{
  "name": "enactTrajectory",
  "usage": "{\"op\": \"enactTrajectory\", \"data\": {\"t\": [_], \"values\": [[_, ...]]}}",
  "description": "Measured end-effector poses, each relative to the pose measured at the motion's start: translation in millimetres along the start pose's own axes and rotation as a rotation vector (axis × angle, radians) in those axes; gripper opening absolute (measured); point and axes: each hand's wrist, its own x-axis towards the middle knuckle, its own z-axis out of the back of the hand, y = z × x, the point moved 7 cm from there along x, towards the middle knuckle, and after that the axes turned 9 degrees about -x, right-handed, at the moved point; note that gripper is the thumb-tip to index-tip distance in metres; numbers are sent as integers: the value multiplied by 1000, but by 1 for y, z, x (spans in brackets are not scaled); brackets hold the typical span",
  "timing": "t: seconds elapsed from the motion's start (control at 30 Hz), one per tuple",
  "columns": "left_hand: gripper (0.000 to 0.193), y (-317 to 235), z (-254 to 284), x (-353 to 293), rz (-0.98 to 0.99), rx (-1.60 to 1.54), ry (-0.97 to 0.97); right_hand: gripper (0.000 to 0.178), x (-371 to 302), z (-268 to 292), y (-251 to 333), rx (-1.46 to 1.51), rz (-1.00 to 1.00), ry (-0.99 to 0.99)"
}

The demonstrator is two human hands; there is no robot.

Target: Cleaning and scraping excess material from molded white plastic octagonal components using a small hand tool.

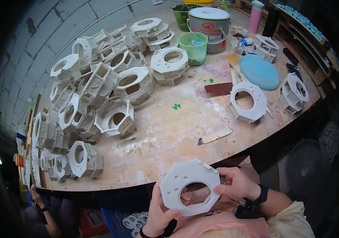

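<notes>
Above my lap, just off the table's near edge, I hold a white octagonal cast piece (173,192) with a large round hole and several small slots in its face. My left hand (156,212) grips its lower left side, thumb on the front, and a fingertip shows through the hole. At its right edge my right hand (237,184) is closed on it, the thumb near the hole and the other fingers partly hidden behind. Similar white pieces stand nearby: one lies face up (256,104) on the right, and another leans tilted (294,93) beyond it.
Many white pieces (126,81) are heaped on the table's left (157,146). A knife-like tool (217,136), dark red sheet (218,88) and blue disc (260,71) lie right. A metal bucket (217,39) and green cup (193,49) stand behind. Another person's hand (36,197) shows lower left.
</notes>
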Motion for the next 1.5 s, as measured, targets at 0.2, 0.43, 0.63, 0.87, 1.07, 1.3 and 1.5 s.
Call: {"op": "enactTrajectory", "data": {"t": [0.2, 0.43, 0.63, 0.87, 1.07, 1.3, 1.5], "values": [[67, 6, 26, 7, 101, -132, -87, 25, 4, -11, 5, -166, 8, 169], [37, 21, 35, -1, 55, -479, -244, 16, 9, 19, 45, -345, 178, -189], [39, 30, 41, -4, 9, -380, -408, 17, 6, 9, 51, -460, 283, -332], [50, 47, 35, -6, 205, -428, -289, 12, 14, -14, 86, -929, 575, -373], [50, 51, 29, -4, 237, -352, -224, 13, 14, -22, 85, -1039, 448, -361], [40, 57, 30, -2, 272, -515, -169, 13, 20, -23, 78, -1058, 377, -380], [53, 60, 30, -2, 316, -453, -157, 11, 23, -23, 77, -1007, 352, -357]]}}
